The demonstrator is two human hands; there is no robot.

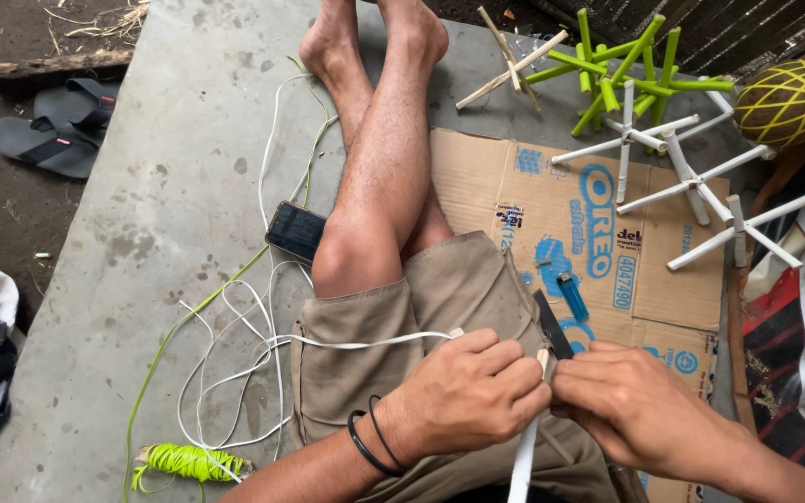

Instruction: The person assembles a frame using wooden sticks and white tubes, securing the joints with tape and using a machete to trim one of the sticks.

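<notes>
- Concrete slab (179, 186), flattened cardboard box (533, 186) beside bare legs.
- Left hand (468, 391) grips a white plastic strip (365, 345).
- Right hand (631, 401) pinches the strip's folded end over the lap.

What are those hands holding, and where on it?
Both hands, left and right, pinch a white flat strip where it bends between them.

Under your right thigh lies a flattened brown cardboard box (607, 242), printed in blue with small label patches. By your left knee a phone (295, 231) lies on the concrete, its dark screen up. At your far right, a red, white and black printed sheet (798, 326) borders the cardboard.
</notes>
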